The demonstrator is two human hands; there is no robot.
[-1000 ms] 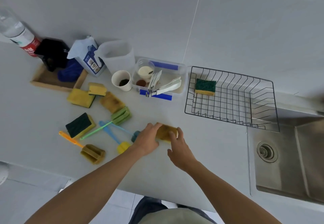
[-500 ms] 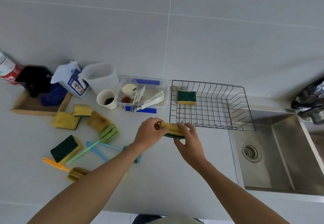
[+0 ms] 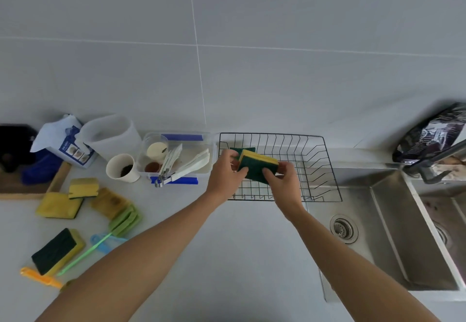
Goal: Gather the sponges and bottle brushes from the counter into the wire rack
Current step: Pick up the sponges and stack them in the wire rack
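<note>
**Second Sponge Reaches the Rack**

At the lower left of the frame, on the grey table (image 3: 227, 246), the remaining work lies scattered: a green-topped sponge (image 3: 56, 250) beside an orange brush handle (image 3: 40, 276), a green bottle brush (image 3: 100, 242) crossing a blue one (image 3: 106, 241), and further up a cluster of yellow sponges (image 3: 60, 205). Two bare forearms reach up from the bottom edge toward the middle of the frame. There the left hand (image 3: 224, 173) and right hand (image 3: 282, 179) are both closed on one yellow-and-green sponge (image 3: 257, 166), fingers pinching its opposite short ends, holding it tilted over the left half of the wire rack (image 3: 315, 170). Just behind it, partly hidden by the left hand, a first sponge (image 3: 242, 150) already sits in the rack's far left corner. The held piece looks light, soft and springy; it will likely squash under pressure, so a loose pinch at the edges should serve, and it can probably be dropped without harm. To the right lies the steel sink (image 3: 390, 233).
</note>
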